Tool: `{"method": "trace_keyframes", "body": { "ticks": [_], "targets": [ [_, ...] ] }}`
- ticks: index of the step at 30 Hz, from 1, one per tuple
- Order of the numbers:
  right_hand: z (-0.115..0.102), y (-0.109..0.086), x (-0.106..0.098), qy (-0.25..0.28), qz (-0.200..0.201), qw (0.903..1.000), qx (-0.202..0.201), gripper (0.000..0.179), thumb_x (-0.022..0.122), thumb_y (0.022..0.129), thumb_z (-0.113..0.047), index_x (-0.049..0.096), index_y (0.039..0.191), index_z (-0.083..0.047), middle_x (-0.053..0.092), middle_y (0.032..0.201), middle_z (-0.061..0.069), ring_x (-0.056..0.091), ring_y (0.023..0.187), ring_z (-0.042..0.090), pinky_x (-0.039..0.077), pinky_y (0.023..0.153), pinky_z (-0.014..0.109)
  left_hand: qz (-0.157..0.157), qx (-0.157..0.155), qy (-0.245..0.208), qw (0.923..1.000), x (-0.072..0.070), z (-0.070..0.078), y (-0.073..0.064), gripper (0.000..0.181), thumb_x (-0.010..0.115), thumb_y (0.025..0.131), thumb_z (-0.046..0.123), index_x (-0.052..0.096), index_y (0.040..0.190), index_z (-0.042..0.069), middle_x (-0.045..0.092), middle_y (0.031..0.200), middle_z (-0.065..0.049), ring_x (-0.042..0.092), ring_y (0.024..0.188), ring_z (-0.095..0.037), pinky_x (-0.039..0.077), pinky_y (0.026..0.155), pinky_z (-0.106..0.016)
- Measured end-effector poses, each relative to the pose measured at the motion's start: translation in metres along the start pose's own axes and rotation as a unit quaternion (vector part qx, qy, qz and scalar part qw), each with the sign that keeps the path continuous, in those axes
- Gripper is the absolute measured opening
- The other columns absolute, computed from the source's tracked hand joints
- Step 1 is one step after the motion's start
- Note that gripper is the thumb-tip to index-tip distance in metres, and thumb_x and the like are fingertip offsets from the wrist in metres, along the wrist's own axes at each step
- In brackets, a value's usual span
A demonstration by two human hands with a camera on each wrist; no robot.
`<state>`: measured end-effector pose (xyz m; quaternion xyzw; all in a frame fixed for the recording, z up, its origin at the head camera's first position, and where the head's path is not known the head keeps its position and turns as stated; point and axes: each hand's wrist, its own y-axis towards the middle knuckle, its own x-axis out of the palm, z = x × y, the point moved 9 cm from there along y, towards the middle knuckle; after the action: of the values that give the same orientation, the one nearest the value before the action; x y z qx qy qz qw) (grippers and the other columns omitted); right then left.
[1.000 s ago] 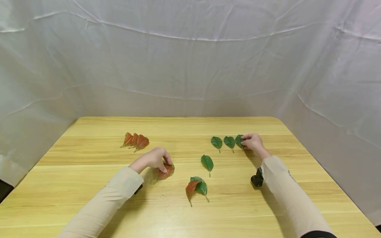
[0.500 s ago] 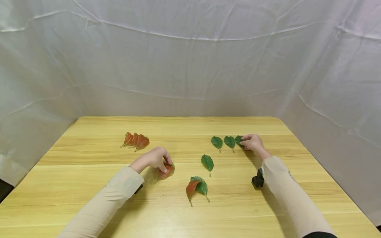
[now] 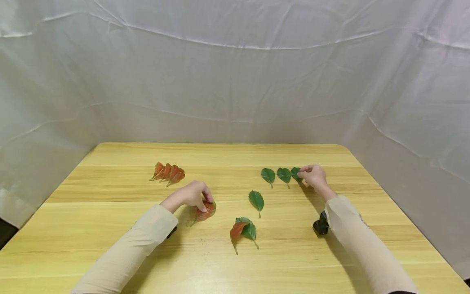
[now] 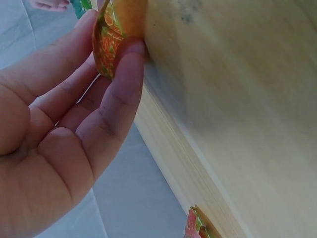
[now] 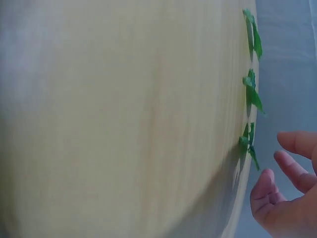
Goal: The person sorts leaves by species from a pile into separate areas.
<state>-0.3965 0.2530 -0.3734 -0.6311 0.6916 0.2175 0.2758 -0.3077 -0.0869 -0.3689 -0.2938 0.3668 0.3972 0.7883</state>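
My left hand (image 3: 192,195) pinches a red leaf (image 3: 208,210) between thumb and fingers, low over the middle-left of the table. Up close in the left wrist view, the same red leaf (image 4: 108,44) stands on edge between the fingertips. At the back right, my right hand (image 3: 314,176) hovers beside the rightmost green leaf (image 3: 295,173) of a row. The right wrist view shows that hand (image 5: 292,186) with fingers spread and a gap between them and the green leaf (image 5: 249,144). Two more green leaves, one at the row's left end (image 3: 268,175) and a middle one (image 3: 284,174), complete the row.
Several red leaves (image 3: 175,175) lie overlapped at the back left. A single green leaf (image 3: 256,200) lies near the centre. Closer to the front, a curled red leaf (image 3: 236,233) overlaps another green leaf (image 3: 249,230). A pale curtain (image 3: 235,90) surrounds the wooden table (image 3: 279,265).
My right hand has eased back slightly from the rightmost green leaf, its fingers now clear of it. The left hand has kept its pinch on the red leaf in the same place.
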Motion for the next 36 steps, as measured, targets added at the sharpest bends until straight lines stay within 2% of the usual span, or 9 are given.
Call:
{"method": "trace_keyframes", "body": {
  "ticks": [7,15,21,26,32,36],
  "targets": [
    [-0.003,-0.003,-0.002,0.015,0.03,0.9994,-0.008,0.03,0.057,0.085,-0.009,0.056,0.11,0.007,0.055,0.101,0.018,0.054,0.074,0.022,0.046,0.057,0.024,0.0,-0.002,0.001,1.0,0.0,0.0,0.001,0.021,0.075,0.067,-0.003,0.068,0.086,0.002,0.064,0.09,-0.005,0.055,0.094,-0.027,0.047,0.077,-0.034],
    [-0.015,-0.012,0.001,0.027,0.044,0.9983,-0.029,0.03,0.059,0.083,-0.008,0.057,0.109,0.007,0.056,0.101,0.018,0.052,0.087,0.025,0.045,0.068,0.025,0.0,-0.002,0.001,1.0,0.0,0.0,0.001,0.021,0.075,0.066,-0.003,0.068,0.086,0.002,0.064,0.091,-0.005,0.055,0.096,-0.029,0.046,0.08,-0.036],
    [-0.023,-0.019,0.006,0.024,0.031,0.9976,-0.058,0.027,0.06,0.083,-0.007,0.057,0.106,0.008,0.058,0.1,0.02,0.052,0.088,0.026,0.045,0.073,0.03,0.002,-0.003,0.0,1.0,0.0,-0.001,0.001,0.021,0.075,0.066,-0.003,0.068,0.086,0.002,0.064,0.09,-0.005,0.055,0.095,-0.028,0.047,0.078,-0.034],
    [-0.03,-0.027,0.015,0.028,0.006,0.9968,-0.075,0.028,0.061,0.082,-0.006,0.057,0.105,0.009,0.058,0.098,0.019,0.054,0.08,0.025,0.047,0.068,0.028,0.001,-0.003,0.003,1.0,0.001,-0.001,0.001,0.021,0.075,0.066,-0.002,0.068,0.085,0.002,0.064,0.089,-0.004,0.055,0.094,-0.027,0.047,0.078,-0.034],
    [-0.037,-0.036,0.024,0.022,-0.009,0.9945,-0.101,0.027,0.062,0.081,-0.005,0.058,0.103,0.009,0.059,0.095,0.018,0.054,0.083,0.025,0.045,0.071,0.028,0.0,-0.008,-0.001,1.0,0.002,-0.001,0.0,0.02,0.075,0.067,-0.003,0.068,0.085,0.002,0.064,0.09,-0.004,0.055,0.094,-0.027,0.047,0.077,-0.034],
    [-0.042,-0.042,0.032,0.025,-0.024,0.9923,-0.119,0.025,0.063,0.08,-0.003,0.058,0.102,0.01,0.059,0.09,0.017,0.055,0.076,0.025,0.046,0.063,0.028,-0.001,-0.011,-0.003,0.9999,0.002,-0.002,0.001,0.02,0.074,0.067,-0.003,0.068,0.085,0.002,0.064,0.09,-0.004,0.055,0.095,-0.027,0.047,0.076,-0.033]
  ]
}}
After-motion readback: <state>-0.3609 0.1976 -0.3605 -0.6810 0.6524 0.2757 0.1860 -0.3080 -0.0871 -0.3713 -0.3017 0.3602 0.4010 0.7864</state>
